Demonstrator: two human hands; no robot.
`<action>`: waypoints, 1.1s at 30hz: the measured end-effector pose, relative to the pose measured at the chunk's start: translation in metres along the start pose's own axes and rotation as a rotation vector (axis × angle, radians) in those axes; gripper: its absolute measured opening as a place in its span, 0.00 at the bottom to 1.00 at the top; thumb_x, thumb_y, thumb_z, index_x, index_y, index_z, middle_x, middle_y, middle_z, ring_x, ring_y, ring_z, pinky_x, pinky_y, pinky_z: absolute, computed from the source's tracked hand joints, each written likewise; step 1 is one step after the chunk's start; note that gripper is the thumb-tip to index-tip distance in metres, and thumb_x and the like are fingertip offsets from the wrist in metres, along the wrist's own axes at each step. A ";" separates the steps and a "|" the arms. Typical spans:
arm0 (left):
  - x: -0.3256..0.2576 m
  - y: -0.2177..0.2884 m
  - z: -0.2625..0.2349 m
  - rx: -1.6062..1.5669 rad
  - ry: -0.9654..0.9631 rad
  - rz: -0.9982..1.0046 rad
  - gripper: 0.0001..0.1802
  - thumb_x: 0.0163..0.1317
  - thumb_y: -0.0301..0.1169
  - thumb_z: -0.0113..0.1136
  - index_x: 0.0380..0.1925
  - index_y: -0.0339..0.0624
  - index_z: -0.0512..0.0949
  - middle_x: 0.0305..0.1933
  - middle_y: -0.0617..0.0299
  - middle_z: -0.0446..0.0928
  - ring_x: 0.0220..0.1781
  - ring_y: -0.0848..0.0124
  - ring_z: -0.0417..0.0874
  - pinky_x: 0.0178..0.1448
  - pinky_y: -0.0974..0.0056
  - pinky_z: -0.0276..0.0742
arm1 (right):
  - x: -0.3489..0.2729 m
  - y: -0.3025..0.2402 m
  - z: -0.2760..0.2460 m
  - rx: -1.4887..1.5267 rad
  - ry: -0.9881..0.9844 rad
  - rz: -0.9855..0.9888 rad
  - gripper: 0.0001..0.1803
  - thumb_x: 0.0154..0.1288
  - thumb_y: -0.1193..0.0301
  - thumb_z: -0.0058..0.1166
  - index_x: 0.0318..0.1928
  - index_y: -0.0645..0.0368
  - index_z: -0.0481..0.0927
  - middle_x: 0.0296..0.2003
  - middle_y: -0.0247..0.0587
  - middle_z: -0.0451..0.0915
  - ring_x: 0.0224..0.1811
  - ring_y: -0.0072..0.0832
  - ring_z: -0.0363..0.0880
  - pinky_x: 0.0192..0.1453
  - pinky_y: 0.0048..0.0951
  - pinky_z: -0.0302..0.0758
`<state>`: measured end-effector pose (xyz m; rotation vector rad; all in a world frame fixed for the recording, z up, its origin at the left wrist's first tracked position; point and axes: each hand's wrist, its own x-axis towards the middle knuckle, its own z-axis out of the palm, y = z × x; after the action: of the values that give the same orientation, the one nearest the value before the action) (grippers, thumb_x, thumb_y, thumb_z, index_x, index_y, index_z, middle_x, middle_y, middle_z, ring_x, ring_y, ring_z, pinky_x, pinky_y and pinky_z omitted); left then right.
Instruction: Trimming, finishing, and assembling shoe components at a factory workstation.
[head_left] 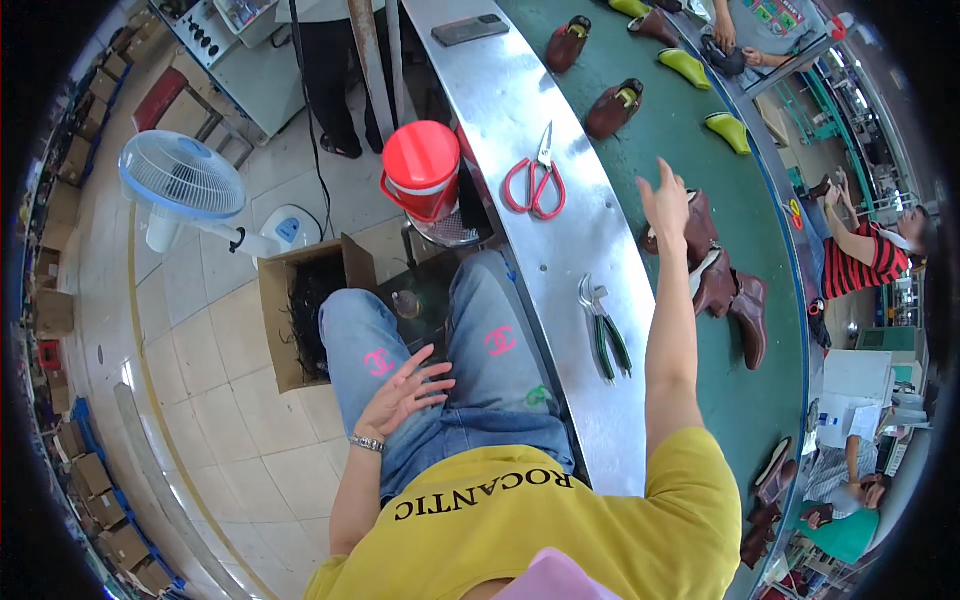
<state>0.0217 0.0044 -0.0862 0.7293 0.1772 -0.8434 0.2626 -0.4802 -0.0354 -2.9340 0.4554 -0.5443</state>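
My left hand (pixel 408 393) hovers over my lap with its fingers spread and holds nothing. Out over the green work surface (pixel 665 400), my right hand (pixel 666 208) is stretched forward, thumb and fingers apart. It is nearest to a brown leather shoe (pixel 704 222), partly hidden behind it; whether they touch, I cannot tell. Beside that shoe lie another brown shoe (pixel 714 284) and a brown boot-like shoe (pixel 749 318). On the metal ledge rest red-handled scissors (pixel 537 185) and green-handled pliers (pixel 605 330).
Farther along stand brown shoes (pixel 614 108) with lime-green inserts, and loose lime-green shoe lasts (pixel 728 132). A phone (pixel 470 30) lies on the metal ledge (pixel 590 440). To the left are a red bucket (pixel 422 165), a fan (pixel 185 178) and a cardboard box (pixel 285 340). Co-workers sit across.
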 end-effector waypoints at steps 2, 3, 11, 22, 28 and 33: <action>0.002 0.000 -0.003 -0.032 -0.033 0.002 0.48 0.63 0.53 0.60 0.75 0.48 0.47 0.71 0.43 0.61 0.69 0.48 0.67 0.70 0.47 0.66 | 0.042 -0.025 0.007 0.209 -0.115 0.046 0.38 0.57 0.57 0.61 0.68 0.50 0.65 0.52 0.55 0.78 0.54 0.51 0.77 0.58 0.47 0.73; 0.002 0.004 0.003 0.019 0.013 -0.026 0.48 0.62 0.54 0.60 0.75 0.48 0.48 0.71 0.43 0.61 0.70 0.48 0.67 0.70 0.47 0.66 | 0.061 -0.034 0.013 0.277 -0.163 0.063 0.38 0.58 0.57 0.61 0.68 0.50 0.63 0.51 0.55 0.79 0.54 0.51 0.78 0.58 0.47 0.73; -0.004 -0.001 0.002 -0.020 0.069 0.000 0.41 0.68 0.44 0.57 0.74 0.48 0.49 0.69 0.47 0.64 0.68 0.54 0.70 0.69 0.51 0.68 | 0.119 -0.051 0.076 0.545 -0.079 0.208 0.25 0.62 0.58 0.60 0.55 0.59 0.73 0.34 0.46 0.84 0.38 0.37 0.84 0.42 0.37 0.79; -0.001 -0.003 0.015 0.322 0.028 0.046 0.36 0.69 0.30 0.57 0.73 0.45 0.54 0.67 0.55 0.67 0.64 0.65 0.73 0.67 0.61 0.69 | 0.049 -0.069 -0.119 0.938 -0.069 -0.065 0.10 0.70 0.67 0.56 0.34 0.60 0.76 0.20 0.24 0.70 0.21 0.11 0.63 0.24 0.16 0.59; 0.018 0.059 0.109 1.024 0.080 0.562 0.50 0.54 0.31 0.72 0.74 0.45 0.53 0.70 0.52 0.64 0.68 0.60 0.69 0.71 0.59 0.64 | -0.059 -0.153 -0.239 1.103 -0.286 -0.109 0.07 0.66 0.71 0.58 0.34 0.62 0.78 0.15 0.24 0.68 0.16 0.09 0.61 0.22 0.15 0.57; 0.000 0.087 0.144 1.139 -0.061 0.605 0.53 0.46 0.31 0.73 0.73 0.45 0.55 0.73 0.51 0.60 0.72 0.53 0.65 0.74 0.57 0.58 | -0.125 -0.202 -0.220 1.365 -0.624 -0.037 0.05 0.63 0.75 0.60 0.34 0.66 0.79 0.13 0.24 0.69 0.14 0.10 0.62 0.20 0.15 0.57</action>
<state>0.0666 -0.0510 0.0665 1.7033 -0.6162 -0.3128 0.1249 -0.2634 0.1628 -1.6236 -0.0789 0.1101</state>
